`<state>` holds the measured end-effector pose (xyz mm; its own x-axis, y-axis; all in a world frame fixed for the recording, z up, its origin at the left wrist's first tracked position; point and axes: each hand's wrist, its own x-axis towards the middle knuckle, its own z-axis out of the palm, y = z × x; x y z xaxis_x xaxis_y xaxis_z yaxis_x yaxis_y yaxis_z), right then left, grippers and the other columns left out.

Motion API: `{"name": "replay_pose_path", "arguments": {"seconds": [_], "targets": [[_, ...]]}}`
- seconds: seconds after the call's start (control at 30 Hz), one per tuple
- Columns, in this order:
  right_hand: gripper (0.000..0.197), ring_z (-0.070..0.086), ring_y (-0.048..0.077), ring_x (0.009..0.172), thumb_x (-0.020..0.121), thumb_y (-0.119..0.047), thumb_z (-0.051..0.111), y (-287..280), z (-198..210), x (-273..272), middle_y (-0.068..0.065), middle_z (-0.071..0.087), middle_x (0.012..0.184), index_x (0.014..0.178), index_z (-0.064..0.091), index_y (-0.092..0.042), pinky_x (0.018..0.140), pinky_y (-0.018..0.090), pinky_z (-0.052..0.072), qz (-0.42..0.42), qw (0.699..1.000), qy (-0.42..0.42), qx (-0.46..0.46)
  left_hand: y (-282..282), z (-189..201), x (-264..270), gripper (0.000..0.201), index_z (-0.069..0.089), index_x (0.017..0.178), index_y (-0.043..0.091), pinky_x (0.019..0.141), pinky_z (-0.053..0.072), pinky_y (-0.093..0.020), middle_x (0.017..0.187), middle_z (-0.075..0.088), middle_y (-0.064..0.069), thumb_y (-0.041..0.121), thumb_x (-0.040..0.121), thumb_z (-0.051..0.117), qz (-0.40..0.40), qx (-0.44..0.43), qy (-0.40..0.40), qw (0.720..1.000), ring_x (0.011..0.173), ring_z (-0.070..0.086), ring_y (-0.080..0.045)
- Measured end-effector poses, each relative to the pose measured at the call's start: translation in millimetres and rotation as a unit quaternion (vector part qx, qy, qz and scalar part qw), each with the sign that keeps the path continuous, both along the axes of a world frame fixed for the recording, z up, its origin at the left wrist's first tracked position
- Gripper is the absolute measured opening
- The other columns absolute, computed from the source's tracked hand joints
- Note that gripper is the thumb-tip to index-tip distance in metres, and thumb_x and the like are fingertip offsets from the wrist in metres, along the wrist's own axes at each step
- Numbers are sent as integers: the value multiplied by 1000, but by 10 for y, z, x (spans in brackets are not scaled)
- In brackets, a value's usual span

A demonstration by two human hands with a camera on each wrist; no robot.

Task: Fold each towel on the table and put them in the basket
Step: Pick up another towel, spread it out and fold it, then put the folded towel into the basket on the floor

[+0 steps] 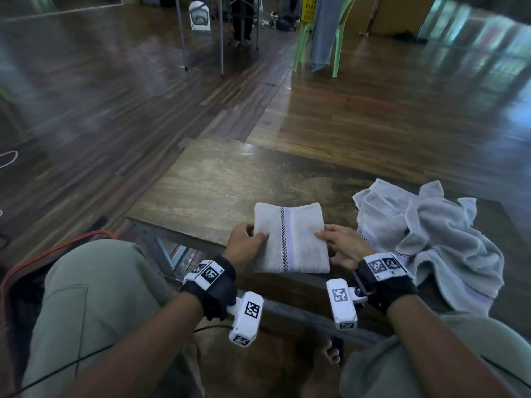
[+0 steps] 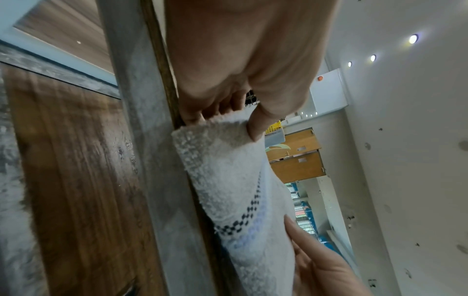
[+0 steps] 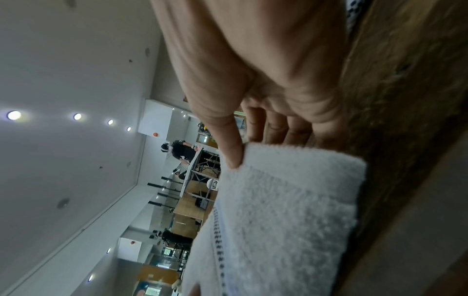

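Observation:
A folded grey towel [image 1: 290, 239] with a checked stripe and a pale purple band lies near the front edge of the wooden table [image 1: 218, 179]. My left hand [image 1: 248, 239] pinches its left edge, thumb on top and fingers underneath. My right hand [image 1: 340, 244] pinches its right edge the same way. In the left wrist view the thumb presses on the folded towel [image 2: 228, 180] at the table edge. In the right wrist view the thumb sits on top of the folded towel [image 3: 278, 210]. A heap of unfolded grey towels [image 1: 431, 242] lies to the right. No basket is in view.
My knees in green trousers [image 1: 94, 297] are at the table's front. An orange cable [image 1: 57, 248] runs over a dark shape at the left. Across the wooden floor stand green chairs [image 1: 316, 38] and metal stand legs [image 1: 201, 35].

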<state>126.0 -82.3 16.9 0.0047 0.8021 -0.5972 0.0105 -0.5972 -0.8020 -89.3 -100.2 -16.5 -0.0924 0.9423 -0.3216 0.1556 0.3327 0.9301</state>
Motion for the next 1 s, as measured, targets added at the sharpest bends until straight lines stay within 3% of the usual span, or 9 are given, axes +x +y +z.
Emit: {"name": "replay_pose_path", "arguments": {"seconds": [0.1, 0.3, 0.37, 0.43, 0.57, 0.63, 0.77, 0.9, 1.0], "targets": [[34, 59, 28, 104, 85, -8, 63, -106, 138, -123, 14, 63, 114, 118, 55, -6, 86, 47, 50, 19, 1000, -5, 23, -71, 151, -116, 33, 55, 119, 8, 89, 51, -39, 113, 63, -6, 22, 90, 61, -3, 39, 11, 999, 100, 61, -20], [29, 61, 26, 99, 89, -8, 56, -240, 709, -505, 12, 62, 110, 117, 53, -4, 77, 40, 53, 69, 990, -18, 125, -237, 696, -550, 30, 56, 117, 6, 83, 52, -32, 111, 65, -7, 19, 90, 61, 3, 134, 1, 991, 101, 62, -21], [27, 63, 25, 95, 90, -8, 55, -275, 960, -671, 12, 64, 106, 117, 54, -3, 77, 40, 54, 79, 982, -30, 168, -286, 901, -697, 28, 58, 114, 4, 76, 51, -28, 108, 65, -6, 19, 90, 61, 13, 154, 3, 988, 96, 63, -19], [28, 63, 29, 100, 90, -8, 56, -323, 1210, -836, 15, 64, 109, 117, 55, -2, 87, 48, 52, 86, 975, -39, 203, -342, 1118, -835, 22, 59, 109, 5, 68, 48, -24, 101, 66, -3, 16, 91, 60, 32, 169, -6, 985, 88, 61, -15], [28, 59, 30, 105, 91, -9, 55, -430, 1620, -1157, 13, 61, 109, 117, 54, -4, 96, 50, 47, 107, 962, -44, 249, -530, 1546, -1109, 27, 59, 114, 5, 76, 48, -30, 105, 65, -7, 15, 90, 61, 80, 202, -44, 975, 93, 60, -19], [24, 59, 30, 104, 90, -11, 56, -463, 1760, -1326, 14, 61, 109, 114, 55, -5, 94, 48, 49, 122, 954, -44, 270, -652, 1721, -1255, 28, 59, 116, 6, 78, 51, -30, 107, 65, -6, 15, 89, 62, 100, 224, -50, 968, 95, 61, -19], [23, 60, 28, 101, 90, -14, 56, -502, 1893, -1716, 13, 62, 110, 111, 57, -7, 83, 40, 51, 171, 937, -36, 303, -926, 1889, -1593, 24, 60, 110, 11, 88, 53, -42, 107, 67, -6, 16, 87, 64, 158, 249, -72, 953, 98, 64, -22], [26, 61, 20, 88, 91, -15, 54, -556, 1914, -2146, 9, 64, 103, 116, 56, -5, 65, 31, 49, 241, 917, -23, 316, -1230, 1913, -1924, 29, 57, 116, -2, 65, 52, -23, 103, 66, -6, 10, 90, 60, 202, 265, -39, 942, 85, 62, -14], [24, 60, 17, 79, 91, -12, 54, -585, 1888, -2514, 5, 63, 92, 113, 57, -4, 62, 30, 48, 294, 904, -16, 311, -1474, 1880, -2181, 27, 56, 116, -5, 60, 53, -19, 98, 64, -7, 4, 90, 57, 254, 258, -35, 932, 79, 61, -12]]}}
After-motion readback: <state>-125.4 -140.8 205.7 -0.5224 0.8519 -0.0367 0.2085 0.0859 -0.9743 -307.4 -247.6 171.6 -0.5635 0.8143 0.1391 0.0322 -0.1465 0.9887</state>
